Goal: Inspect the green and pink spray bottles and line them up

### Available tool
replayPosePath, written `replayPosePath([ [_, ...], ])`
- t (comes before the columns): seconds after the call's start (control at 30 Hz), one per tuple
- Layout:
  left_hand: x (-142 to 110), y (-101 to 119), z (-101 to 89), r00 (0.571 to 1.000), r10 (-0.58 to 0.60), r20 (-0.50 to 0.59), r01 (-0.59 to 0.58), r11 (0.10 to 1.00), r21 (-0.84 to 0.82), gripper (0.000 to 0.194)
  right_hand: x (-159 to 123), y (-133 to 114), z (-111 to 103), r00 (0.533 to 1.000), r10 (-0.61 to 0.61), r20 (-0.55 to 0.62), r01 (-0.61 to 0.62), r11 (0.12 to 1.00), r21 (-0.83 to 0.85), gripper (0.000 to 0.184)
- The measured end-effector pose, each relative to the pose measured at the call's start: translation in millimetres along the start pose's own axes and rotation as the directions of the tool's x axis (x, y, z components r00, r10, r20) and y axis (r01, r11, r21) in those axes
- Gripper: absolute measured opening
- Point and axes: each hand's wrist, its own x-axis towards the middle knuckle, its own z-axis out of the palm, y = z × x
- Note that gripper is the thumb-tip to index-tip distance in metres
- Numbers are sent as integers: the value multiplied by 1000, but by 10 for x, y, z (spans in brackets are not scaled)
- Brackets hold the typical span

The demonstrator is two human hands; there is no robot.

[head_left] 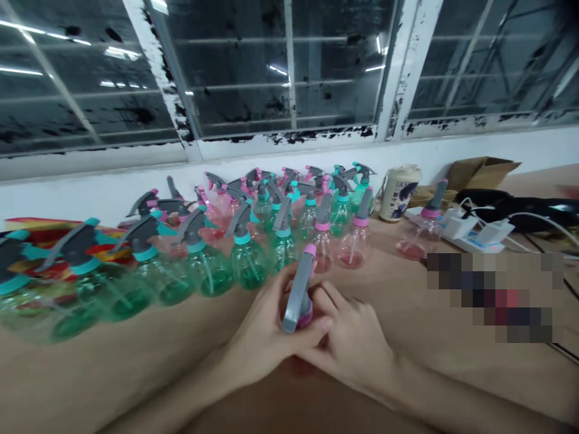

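Note:
Both my hands meet at the middle of the brown table (136, 367) around one spray bottle. My left hand (265, 328) wraps the bottle's neck from the left. My right hand (350, 337) closes on it from the right, fingers pressed against the pink collar. The grey trigger sprayer head (299, 289) with its pink tip sticks up between the hands. The bottle's body is hidden under my hands, with a faint pink tint below them. Just beyond stand many finished spray bottles (246, 253), green with teal collars and pink with pink collars.
A lone pink bottle (423, 232) stands at the right by a white power strip (470, 232) with cables. A printed cup (398, 193) and a cardboard box (482, 172) sit at the back right. A window and white sill run behind.

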Motion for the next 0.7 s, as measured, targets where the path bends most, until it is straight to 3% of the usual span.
replayPosePath([
  [0.17, 14, 18, -136, 999, -39, -13, 40, 998, 39, 40, 15, -135, 217, 999, 33, 19, -34, 998, 54, 65],
  [0.3, 21, -4, -124, 998, 28, -59, -23, 996, 82, 29, -67, -38, 236, 981, 56, 186, -95, 974, 205, 73],
  [0.4, 8, -15, -87, 997, 34, -72, -23, 990, 136, 26, -172, 223, 189, 941, 18, 339, -128, 944, 303, 59],
  [0.47, 1, -15, -74, 996, 35, -80, -22, 987, 158, 25, -243, 463, 179, 925, -44, 376, -65, 960, 272, 52],
  [0.6, 20, 10, -65, 988, 64, -139, -37, 980, 193, 15, -343, 902, 246, 919, -116, 377, 56, 984, 167, 54],
  [0.7, 54, 32, -58, 989, 71, -133, -48, 984, 170, 3, -377, 1055, 317, 916, -137, 376, 81, 983, 163, 58],
])
